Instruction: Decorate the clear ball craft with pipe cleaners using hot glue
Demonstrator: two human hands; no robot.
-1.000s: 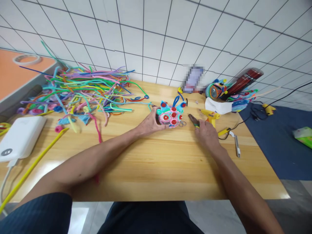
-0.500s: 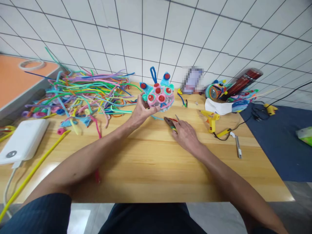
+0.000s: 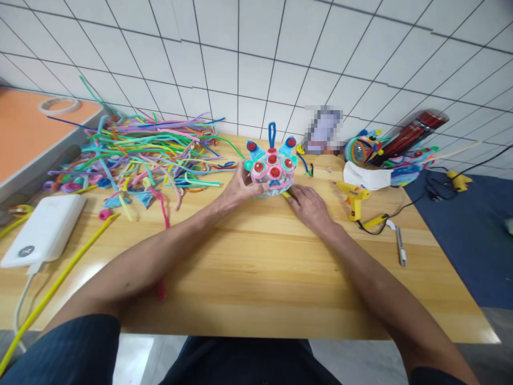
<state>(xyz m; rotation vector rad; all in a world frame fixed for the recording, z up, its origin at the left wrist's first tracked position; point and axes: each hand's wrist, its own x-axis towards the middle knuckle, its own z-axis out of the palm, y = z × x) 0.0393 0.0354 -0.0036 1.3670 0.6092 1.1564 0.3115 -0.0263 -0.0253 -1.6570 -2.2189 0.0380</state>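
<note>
My left hand (image 3: 237, 190) is closed on the left side of a fuzzy craft figure (image 3: 276, 170) in pink, blue and teal, with red round discs and a blue loop on top. The figure is upright, facing me, just over the table. Right beside it, my right hand (image 3: 311, 206) rests low at the table with its fingers curled round a tool with a yellow handle (image 3: 287, 195). Most of that tool is hidden behind the figure and the fingers.
A heap of coloured pipe cleaners (image 3: 160, 152) and a white power bank (image 3: 44, 230) lie left. On the right are a yellow glue gun (image 3: 354, 198), a cutter knife (image 3: 401, 246), a white mask (image 3: 366, 175), another craft figure (image 3: 360, 148) and a red flask (image 3: 419, 133).
The craft figure in my left hand has turned from tilted to nearly level and sits lower. The tool in my right hand, in view before, is now mostly behind it. The camera view has shifted slightly.
</note>
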